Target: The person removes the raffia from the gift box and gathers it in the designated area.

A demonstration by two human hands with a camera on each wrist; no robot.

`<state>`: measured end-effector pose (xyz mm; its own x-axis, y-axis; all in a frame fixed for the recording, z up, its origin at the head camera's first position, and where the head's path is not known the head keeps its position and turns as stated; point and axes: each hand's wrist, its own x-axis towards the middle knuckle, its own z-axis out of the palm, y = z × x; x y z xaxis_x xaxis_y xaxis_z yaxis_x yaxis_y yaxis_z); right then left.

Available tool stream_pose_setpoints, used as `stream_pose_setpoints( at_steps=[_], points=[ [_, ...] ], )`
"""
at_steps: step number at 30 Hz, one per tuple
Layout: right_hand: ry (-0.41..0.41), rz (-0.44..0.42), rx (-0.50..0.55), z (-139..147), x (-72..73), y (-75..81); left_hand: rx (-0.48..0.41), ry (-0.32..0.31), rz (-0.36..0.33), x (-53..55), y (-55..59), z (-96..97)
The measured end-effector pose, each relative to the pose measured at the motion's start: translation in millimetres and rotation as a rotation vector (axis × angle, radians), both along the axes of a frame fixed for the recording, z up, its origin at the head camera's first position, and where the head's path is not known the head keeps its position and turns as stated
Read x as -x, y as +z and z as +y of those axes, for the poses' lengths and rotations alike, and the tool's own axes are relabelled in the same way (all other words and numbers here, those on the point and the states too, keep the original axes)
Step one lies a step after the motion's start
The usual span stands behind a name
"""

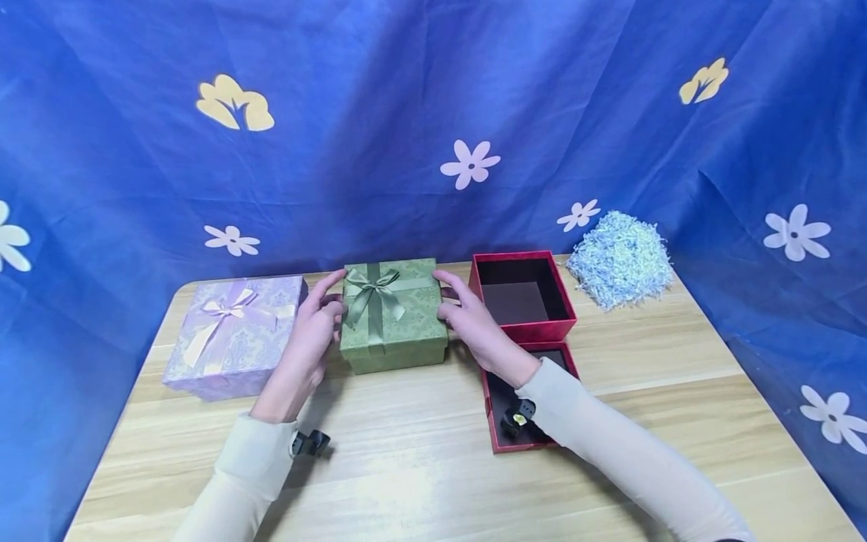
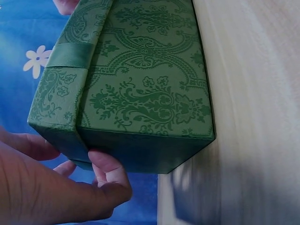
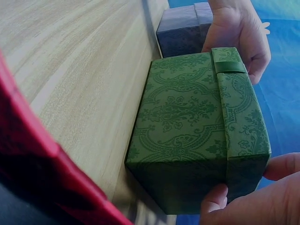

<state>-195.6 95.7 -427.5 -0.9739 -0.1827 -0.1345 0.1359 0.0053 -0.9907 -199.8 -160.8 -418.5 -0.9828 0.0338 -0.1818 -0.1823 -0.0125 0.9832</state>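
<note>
A green patterned gift box (image 1: 400, 360) stands on the table, its lid (image 1: 416, 309) on top with a green ribbon and bow. My left hand (image 1: 314, 327) holds the lid's left side; in the left wrist view its thumb (image 2: 107, 161) lies at the lid's rim. On the opposite side my right hand (image 1: 477, 324) grips the lid, with the thumb (image 3: 216, 197) at the rim and a finger (image 3: 283, 166) by the back corner. Lid and box are together, with no gap visible. Some fingertips are hidden behind the box.
Left of my left hand sits a lilac gift box (image 1: 260, 346) with a bow. An open red box (image 1: 545, 331) stands at the right, a shallow red lid (image 1: 501, 395) lying inside up before it, under my right forearm. Blue shredded paper (image 1: 619, 260) is heaped at the back right.
</note>
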Motion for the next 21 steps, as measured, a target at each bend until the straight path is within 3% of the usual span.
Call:
stream_pose_setpoints(
  at_steps=[10,21],
  points=[
    [-0.008,0.02,0.033,2,-1.2,3.7,-0.016,0.004,0.007,-1.4,8.2,1.7],
    [-0.018,0.044,0.042,5,-5.4,13.7,-0.022,0.045,0.064,-3.9,16.1,2.1]
  ],
)
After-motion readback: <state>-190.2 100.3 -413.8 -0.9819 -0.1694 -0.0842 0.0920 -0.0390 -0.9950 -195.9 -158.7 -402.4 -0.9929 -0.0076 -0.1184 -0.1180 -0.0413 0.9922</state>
